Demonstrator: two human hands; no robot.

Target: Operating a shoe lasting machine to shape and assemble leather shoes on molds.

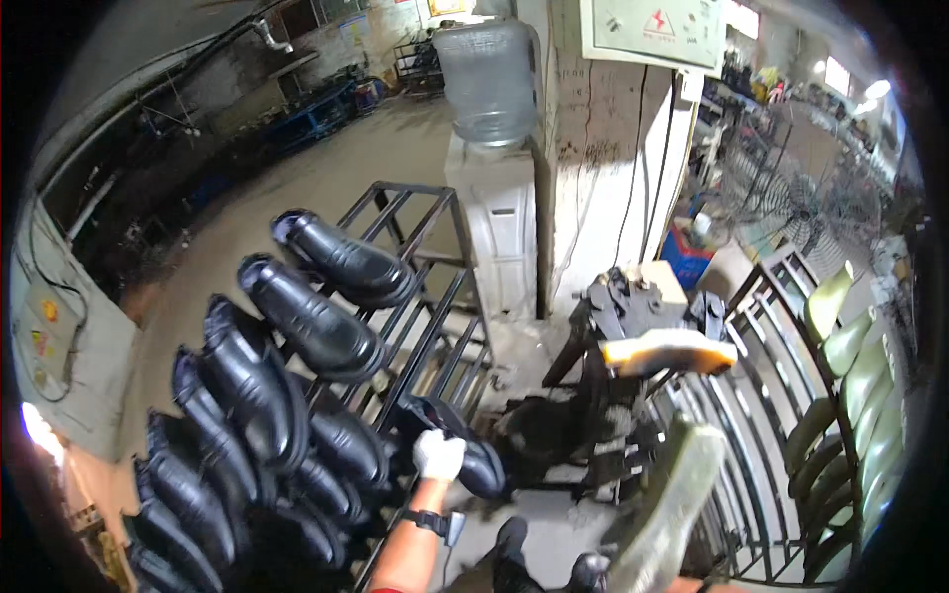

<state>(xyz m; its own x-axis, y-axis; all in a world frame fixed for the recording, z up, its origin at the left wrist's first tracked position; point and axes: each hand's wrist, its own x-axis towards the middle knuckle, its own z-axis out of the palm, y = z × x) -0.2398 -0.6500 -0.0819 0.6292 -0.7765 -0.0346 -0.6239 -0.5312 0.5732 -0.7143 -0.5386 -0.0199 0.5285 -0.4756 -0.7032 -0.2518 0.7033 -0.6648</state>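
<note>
My left hand [440, 456], in a white glove, is closed on a black leather shoe [478, 463] beside the metal shoe rack [438, 326]. A dark wrist device [436, 522] sits on that forearm. At the lower right, a pale green shoe last [674, 499] stands tilted and blurred; its lower end runs out of the picture. Only a reddish strip, perhaps my right sleeve, shows at the bottom edge there, and my right hand does not appear. Ahead, a blurred white-and-orange curved piece [669, 353] sits on a dark machine [603, 415].
Several black shoes [262, 395] fill the rack on the left. Green lasts [862, 395] line another metal rack [712, 435] on the right. A water dispenser [497, 222] stands by a pillar [603, 168] with an electrical box [652, 32]. A large fan [803, 203] is farther back.
</note>
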